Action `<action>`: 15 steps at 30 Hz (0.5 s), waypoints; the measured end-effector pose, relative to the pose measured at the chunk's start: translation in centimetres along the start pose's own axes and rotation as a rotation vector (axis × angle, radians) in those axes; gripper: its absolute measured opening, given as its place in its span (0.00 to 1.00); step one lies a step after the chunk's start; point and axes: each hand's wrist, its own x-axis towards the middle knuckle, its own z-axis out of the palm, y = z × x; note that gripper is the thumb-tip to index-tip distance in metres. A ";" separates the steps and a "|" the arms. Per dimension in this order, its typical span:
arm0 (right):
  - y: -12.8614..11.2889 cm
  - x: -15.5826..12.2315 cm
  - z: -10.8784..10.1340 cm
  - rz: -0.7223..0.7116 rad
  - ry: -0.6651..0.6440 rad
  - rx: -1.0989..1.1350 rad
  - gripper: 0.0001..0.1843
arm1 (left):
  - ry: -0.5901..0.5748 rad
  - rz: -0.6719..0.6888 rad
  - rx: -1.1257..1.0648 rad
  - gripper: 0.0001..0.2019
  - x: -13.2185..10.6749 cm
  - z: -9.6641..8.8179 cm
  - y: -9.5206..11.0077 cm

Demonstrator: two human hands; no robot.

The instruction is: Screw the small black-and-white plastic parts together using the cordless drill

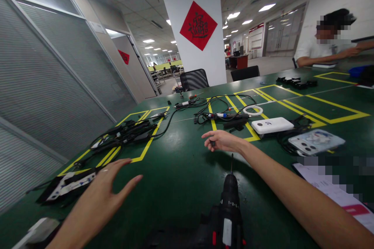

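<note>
My left hand [109, 188] is open above the table's left side, thumb and fingers apart with nothing between them. It is nearest to a bundle of black cables [128, 132] and a black item with white labels [71, 184]. Over the table's middle, my right hand [220, 141] curls its fingers round a small black piece [212, 144]; its index finger points left and its exact kind is too small to make out. Between my arms lies a black and red power drill [229, 210], its screwdriver bit [232, 163] pointing away from me.
Yellow tape [152, 144] marks out areas on the green table [175, 175]. A white power bank [271, 125], a phone in a clear case [317, 142], a white ring [253, 110] and corded electric screwdrivers [222, 116] lie on the right. A person [330, 42] sits at the far right.
</note>
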 end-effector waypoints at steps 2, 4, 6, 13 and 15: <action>-0.5 -0.5 1.2 0.017 -0.063 0.026 0.19 | -0.094 0.172 -0.142 0.22 2.2 1.8 4.5; -0.8 -0.7 2.1 0.016 -0.099 0.059 0.20 | -0.056 0.317 -0.238 0.20 4.3 3.3 9.0; -0.8 -0.7 2.7 -0.005 -0.117 0.090 0.20 | -0.076 0.423 -0.316 0.20 6.2 4.7 12.6; 0.2 0.9 3.0 -0.153 -0.053 0.148 0.19 | -0.112 0.467 -0.376 0.13 8.8 8.6 15.4; 0.5 1.5 3.3 -0.172 -0.001 0.126 0.19 | -0.104 0.455 -0.380 0.13 8.7 8.7 15.2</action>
